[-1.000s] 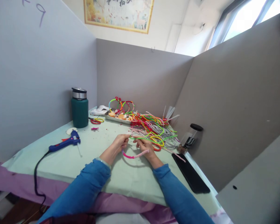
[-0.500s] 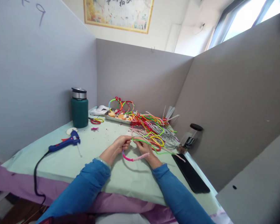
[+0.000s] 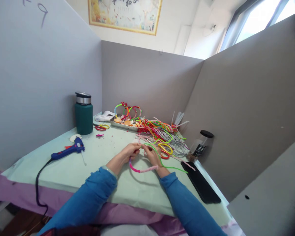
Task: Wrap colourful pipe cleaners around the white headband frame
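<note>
My left hand (image 3: 130, 152) is closed around a curved stem wrapped in pipe cleaner (image 3: 135, 169), purple near my fingers, then magenta, then pale pink at its loose end. Close beside it, my right hand (image 3: 151, 155) pinches a bright green pipe cleaner (image 3: 166, 167), whose long tail trails over the back of that hand to the right. The fingertips of both hands nearly meet where the green strand joins the stem; the exact joint is hidden by the fingers.
Behind my hands lies a heap of coloured pipe cleaners (image 3: 159, 129) with yellow-and-red scissors (image 3: 166, 149). A metal tray (image 3: 124, 126) holds small pieces and wrapped rings. Left are a glue gun (image 3: 68, 151) and green bottle (image 3: 84, 118); right, a black phone (image 3: 203, 185) and clear jar (image 3: 202, 145).
The green pipe cleaner's tail has swung down and nearer to me, now crossing over my right wrist. Both hands have shifted only slightly and keep their grip.
</note>
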Action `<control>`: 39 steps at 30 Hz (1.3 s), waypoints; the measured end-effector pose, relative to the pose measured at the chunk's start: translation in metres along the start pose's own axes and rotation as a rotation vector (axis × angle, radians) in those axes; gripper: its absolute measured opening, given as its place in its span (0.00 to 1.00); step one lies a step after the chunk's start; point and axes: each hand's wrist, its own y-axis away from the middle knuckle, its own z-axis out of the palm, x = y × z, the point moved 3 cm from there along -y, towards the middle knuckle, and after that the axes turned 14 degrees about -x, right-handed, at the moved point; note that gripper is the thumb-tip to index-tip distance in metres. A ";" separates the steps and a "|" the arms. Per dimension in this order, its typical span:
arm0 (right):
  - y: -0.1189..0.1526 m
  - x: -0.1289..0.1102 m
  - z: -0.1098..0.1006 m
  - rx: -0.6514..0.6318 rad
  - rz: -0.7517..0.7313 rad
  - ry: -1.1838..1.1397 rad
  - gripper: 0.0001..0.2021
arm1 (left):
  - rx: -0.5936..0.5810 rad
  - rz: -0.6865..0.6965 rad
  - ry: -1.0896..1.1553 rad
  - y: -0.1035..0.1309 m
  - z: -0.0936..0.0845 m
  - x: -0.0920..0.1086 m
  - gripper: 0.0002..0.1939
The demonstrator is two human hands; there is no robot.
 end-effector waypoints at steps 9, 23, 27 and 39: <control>-0.002 -0.002 -0.003 0.050 0.019 -0.010 0.18 | -0.001 0.038 -0.132 0.002 0.009 0.001 0.13; -0.002 -0.005 0.001 -0.143 -0.050 -0.243 0.14 | 0.126 0.068 -0.089 0.002 -0.002 0.003 0.17; -0.006 0.006 0.004 -0.130 -0.008 -0.330 0.15 | 0.117 0.022 0.017 0.003 -0.008 0.006 0.13; -0.008 0.005 -0.009 -0.019 0.046 -0.560 0.16 | -0.034 -0.128 -0.036 0.002 -0.004 -0.001 0.12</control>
